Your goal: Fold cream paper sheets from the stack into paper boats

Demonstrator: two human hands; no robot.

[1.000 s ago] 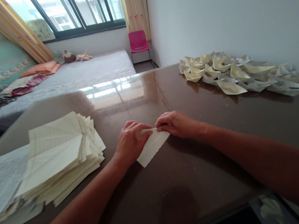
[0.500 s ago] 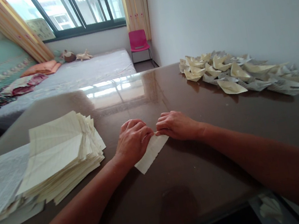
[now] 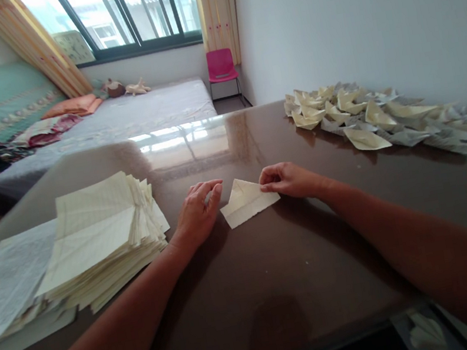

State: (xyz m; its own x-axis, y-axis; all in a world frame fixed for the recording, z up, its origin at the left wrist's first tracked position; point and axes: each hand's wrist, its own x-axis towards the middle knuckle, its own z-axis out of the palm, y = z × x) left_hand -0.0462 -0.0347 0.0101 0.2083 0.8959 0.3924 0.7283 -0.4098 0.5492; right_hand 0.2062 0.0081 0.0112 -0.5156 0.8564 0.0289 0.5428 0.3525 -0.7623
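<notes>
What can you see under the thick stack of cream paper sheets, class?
The cream stack overlaps whitish printed paper sheets at its left, all on the glossy brown table. How far those sheets continue beneath it is covered.

Cannot see the bit of folded paper [image 3: 246,201] covered by the right hand [image 3: 288,180]. Cannot read the blurred marks [image 3: 15,259] on the grey sheet [image 3: 6,288], cut off by the left edge.

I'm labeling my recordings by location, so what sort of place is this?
Probably a bedroom in a home: there's a bed with folded orange bedding, and patterned curtains beside the window.
</notes>
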